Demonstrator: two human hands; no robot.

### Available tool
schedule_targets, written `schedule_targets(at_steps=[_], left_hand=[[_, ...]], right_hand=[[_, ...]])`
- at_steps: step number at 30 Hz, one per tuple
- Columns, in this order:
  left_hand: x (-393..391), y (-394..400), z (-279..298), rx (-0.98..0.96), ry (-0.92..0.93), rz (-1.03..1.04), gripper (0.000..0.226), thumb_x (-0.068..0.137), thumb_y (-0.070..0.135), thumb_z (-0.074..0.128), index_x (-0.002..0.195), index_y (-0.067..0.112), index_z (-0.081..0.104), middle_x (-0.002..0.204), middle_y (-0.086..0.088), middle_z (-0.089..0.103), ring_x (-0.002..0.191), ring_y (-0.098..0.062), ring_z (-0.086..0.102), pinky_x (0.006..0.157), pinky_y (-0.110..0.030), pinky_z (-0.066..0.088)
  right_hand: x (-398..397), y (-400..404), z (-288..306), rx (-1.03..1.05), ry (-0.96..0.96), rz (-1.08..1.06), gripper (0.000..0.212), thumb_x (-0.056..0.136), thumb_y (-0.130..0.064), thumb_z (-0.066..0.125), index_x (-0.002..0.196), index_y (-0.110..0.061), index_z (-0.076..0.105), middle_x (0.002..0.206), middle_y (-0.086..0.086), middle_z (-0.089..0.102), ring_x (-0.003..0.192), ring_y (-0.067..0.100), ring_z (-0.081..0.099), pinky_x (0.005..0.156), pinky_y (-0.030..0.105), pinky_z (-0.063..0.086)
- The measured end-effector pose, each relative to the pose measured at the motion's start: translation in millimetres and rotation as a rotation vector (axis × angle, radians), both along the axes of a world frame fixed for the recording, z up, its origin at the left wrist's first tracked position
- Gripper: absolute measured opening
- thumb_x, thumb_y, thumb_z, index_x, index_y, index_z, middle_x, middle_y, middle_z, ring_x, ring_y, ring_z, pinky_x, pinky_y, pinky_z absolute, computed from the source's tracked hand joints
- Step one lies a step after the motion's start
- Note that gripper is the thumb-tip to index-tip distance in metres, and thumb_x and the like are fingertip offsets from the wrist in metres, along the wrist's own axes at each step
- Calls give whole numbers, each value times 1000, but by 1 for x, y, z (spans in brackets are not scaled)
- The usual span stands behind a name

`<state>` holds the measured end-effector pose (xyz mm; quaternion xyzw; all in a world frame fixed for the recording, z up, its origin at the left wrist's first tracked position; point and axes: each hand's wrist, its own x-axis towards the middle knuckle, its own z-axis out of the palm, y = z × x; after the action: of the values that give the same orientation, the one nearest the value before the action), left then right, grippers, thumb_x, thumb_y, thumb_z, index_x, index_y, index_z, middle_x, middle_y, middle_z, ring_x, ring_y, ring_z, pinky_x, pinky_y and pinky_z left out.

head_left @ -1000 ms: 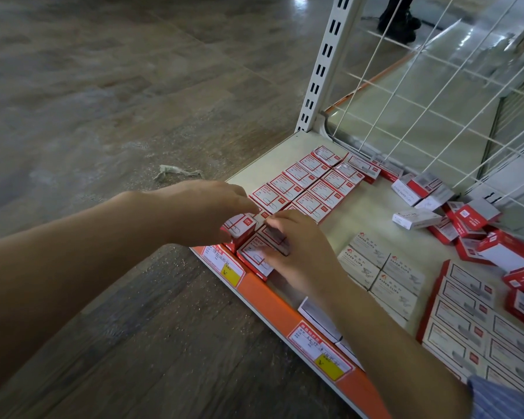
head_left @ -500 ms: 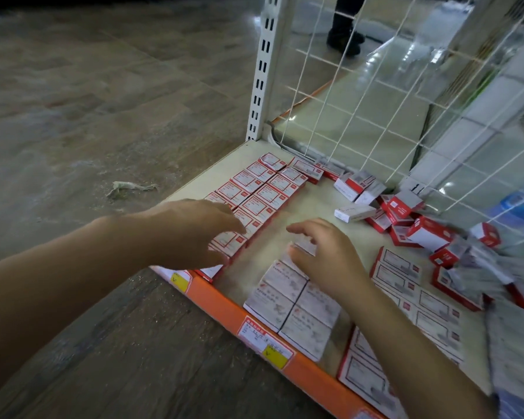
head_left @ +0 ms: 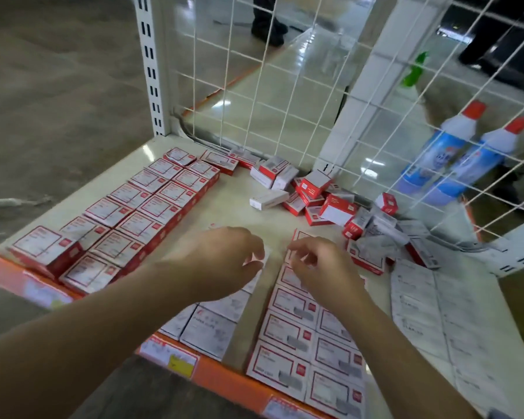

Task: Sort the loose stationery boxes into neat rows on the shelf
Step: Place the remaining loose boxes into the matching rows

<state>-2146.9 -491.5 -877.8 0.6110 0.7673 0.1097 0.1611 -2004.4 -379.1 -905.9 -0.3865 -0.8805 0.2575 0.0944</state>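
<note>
Red-and-white stationery boxes lie in two neat rows [head_left: 139, 213] along the left of the cream shelf [head_left: 233, 204]. A block of white boxes [head_left: 209, 325] and another red-framed block [head_left: 309, 352] lie at the front. A loose heap of boxes [head_left: 318, 192] is piled at the back by the wire mesh. My left hand [head_left: 221, 261] hovers over the middle of the shelf with fingers loosely curled and nothing in it. My right hand [head_left: 318, 267] hovers beside it over the red-framed block, fingers relaxed, also holding nothing.
A white wire mesh wall [head_left: 285, 86] closes the back of the shelf, with a slotted upright [head_left: 150, 65] at the left corner. Two blue bottles with red caps [head_left: 454, 152] stand behind the mesh. The orange front rail [head_left: 224, 379] carries price labels. Flat white packs [head_left: 430, 313] lie at right.
Both hands left the left-hand rows and moved right to the middle of the shelf. The view swung right, bringing the loose heap and the bottles into sight.
</note>
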Motion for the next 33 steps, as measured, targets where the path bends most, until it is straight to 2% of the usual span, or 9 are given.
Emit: schedule_targets(at_steps=[3,6,11,14,19,23,25,29,33], left_hand=[[18,20,-7,-6,-29,-32,25,95,36,42,115,32,56,114,11,55,106,-10,50,83,-23,42],[32,39,-15,-41,-62,-36,29,95,37,42,122,33,53,119,11,52,110,-11,48,88,-26,43],[47,64,-29,-53,-32,-64,37,95,35,42,131,30,47,132,10,46,119,-11,42,96,-27,37],[51,73,-33,-59,-25,-67,37,96,33,42,132,27,46,135,9,44,124,-12,40,102,-28,34],[52,81,-39,-59,-24,-44,36,95,33,44,131,27,47,133,10,45,121,-12,41,98,-29,37],[51,81,-40,-56,-54,-28,34,95,31,44,129,27,49,131,11,46,118,-10,43,96,-26,38],[51,81,-39,-57,-88,-17,34,95,31,44,129,27,50,131,11,47,116,-10,45,93,-24,40],[49,77,-35,-51,-167,4,35,95,33,44,130,27,48,131,12,47,115,-10,48,90,-22,46],[45,72,-29,3,-193,69,38,95,32,44,134,30,43,131,11,47,116,-10,46,91,-25,47]], right_hand=[[15,16,-3,15,2,-60,24,89,-19,56,112,-22,64,92,-11,57,74,-3,48,63,7,36],[25,31,-4,69,-13,-127,22,91,-21,54,111,-21,63,101,-5,62,81,3,50,64,17,37],[33,61,-9,116,31,-267,27,91,-22,55,118,-19,59,111,-1,62,95,12,57,80,27,46],[31,80,-10,168,24,-300,31,90,-22,57,121,-20,56,112,0,60,99,15,57,82,28,47],[21,102,-8,236,-33,-302,38,91,-23,56,128,-16,49,116,5,54,106,21,55,86,34,48],[14,112,-5,206,-61,-279,42,92,-23,55,133,-15,46,123,8,52,113,23,53,95,37,46],[12,116,-5,194,-57,-277,38,92,-23,54,130,-17,50,120,8,52,110,24,55,92,37,48],[12,116,-6,172,-22,-271,29,91,-21,56,120,-15,57,113,5,55,95,16,55,72,22,41],[15,106,-7,168,102,-245,25,88,-21,61,113,-16,58,107,-1,60,98,14,57,67,15,39]])
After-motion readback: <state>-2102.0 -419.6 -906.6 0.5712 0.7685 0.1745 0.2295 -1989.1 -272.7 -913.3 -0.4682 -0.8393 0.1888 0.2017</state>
